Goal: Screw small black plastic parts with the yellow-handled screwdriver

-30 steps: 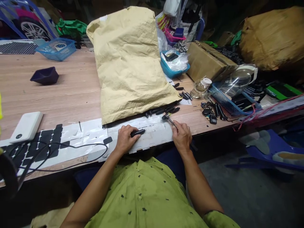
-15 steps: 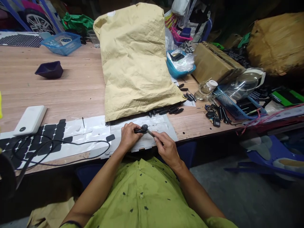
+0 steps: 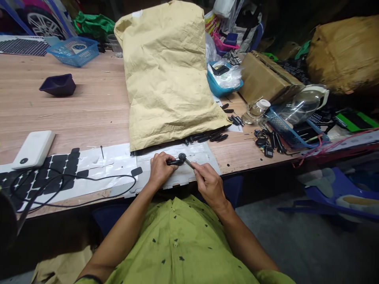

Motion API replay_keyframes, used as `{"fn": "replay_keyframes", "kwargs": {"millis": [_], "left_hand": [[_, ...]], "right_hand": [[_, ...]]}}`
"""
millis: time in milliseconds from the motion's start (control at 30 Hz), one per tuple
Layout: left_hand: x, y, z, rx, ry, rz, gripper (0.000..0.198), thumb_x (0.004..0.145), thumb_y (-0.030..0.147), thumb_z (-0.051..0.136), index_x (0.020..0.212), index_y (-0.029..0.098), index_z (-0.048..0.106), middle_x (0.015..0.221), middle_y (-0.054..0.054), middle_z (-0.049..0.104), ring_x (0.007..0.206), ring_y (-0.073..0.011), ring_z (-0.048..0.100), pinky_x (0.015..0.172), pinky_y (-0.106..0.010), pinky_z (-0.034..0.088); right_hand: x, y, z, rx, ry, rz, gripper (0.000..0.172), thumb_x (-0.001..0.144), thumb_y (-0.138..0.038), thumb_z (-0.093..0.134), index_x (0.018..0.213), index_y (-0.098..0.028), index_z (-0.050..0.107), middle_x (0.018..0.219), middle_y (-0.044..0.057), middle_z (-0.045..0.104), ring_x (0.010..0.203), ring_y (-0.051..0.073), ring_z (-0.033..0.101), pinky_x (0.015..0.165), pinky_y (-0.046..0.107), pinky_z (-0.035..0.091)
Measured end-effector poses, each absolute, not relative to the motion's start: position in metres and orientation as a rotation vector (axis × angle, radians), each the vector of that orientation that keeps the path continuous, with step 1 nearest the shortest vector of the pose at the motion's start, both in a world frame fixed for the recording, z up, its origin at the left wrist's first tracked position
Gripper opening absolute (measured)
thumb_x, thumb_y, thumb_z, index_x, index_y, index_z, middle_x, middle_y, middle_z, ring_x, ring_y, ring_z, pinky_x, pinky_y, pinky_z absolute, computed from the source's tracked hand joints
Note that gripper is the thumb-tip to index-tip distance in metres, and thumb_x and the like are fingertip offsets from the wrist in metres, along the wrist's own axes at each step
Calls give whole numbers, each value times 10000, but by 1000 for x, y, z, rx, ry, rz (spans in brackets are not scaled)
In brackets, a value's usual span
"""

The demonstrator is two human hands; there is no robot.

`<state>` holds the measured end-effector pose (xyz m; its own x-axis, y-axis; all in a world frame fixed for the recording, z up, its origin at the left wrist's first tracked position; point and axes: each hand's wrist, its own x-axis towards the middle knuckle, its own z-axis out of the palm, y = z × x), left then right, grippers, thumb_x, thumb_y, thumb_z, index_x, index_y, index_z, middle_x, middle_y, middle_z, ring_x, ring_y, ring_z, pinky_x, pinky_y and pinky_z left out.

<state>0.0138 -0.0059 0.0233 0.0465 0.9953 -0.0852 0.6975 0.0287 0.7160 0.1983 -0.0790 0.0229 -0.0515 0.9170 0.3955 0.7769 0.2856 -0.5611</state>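
My left hand is closed around a slim black piece over a light grey sheet at the table's front edge. From the right, my right hand grips a thin metal-shafted tool. A small round dark part sits at the tool's far end, close to the tip of the black piece; whether they touch is unclear. Beyond both hands, several black elongated pieces lie along the lower edge of a large tan paper bag.
Left: a white box-like device, a black cable, a dark purple tray and a blue basket. Right: a lidded jar, a second blue basket, black key fobs and a cardboard box.
The round dark part and tool tip have shifted slightly up and right, leaving more of the black piece visible. Both hands keep their hold, and the view has shifted slightly.
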Motion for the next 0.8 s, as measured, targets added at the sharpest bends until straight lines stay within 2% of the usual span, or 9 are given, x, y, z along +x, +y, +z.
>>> {"fn": "replay_keyframes", "kwargs": {"millis": [233,400,500,633,800], "left_hand": [[12,-5,21,1753,1715,619,167,687,147,789,792,274,764,898,-4,714,980,-258,585,927,-408,467],[10,-6,16,1808,1695,633,109,726,200,788,811,267,770,896,-14,715,970,-265,578,917,-421,465],[7,-8,13,1859,1656,658,74,802,296,746,865,275,779,906,-23,716,969,-264,571,913,-419,455],[4,-10,12,1887,1623,658,234,947,373,570,899,266,772,931,-36,715,955,-248,564,902,-401,434],[1,-9,15,1897,1616,618,329,992,382,467,846,249,731,933,-48,700,952,-250,553,889,-397,418]], "right_hand": [[209,-75,25,-1556,-1770,233,342,1016,-243,466,1206,-268,750,916,45,707,867,172,680,769,264,532],[244,-57,16,-1759,-1642,-67,339,980,-227,488,1164,-251,772,858,59,670,830,205,628,756,311,493],[270,-46,2,-1930,-1562,-247,318,930,-199,525,1092,-250,794,823,68,634,798,219,565,688,323,428],[284,-39,-15,-2026,-1515,-390,302,897,-171,542,1035,-237,802,826,81,602,776,220,497,665,333,355],[277,-37,-22,-2083,-1475,-476,301,917,-185,526,1052,-238,790,877,91,602,815,232,492,699,339,325]]}}
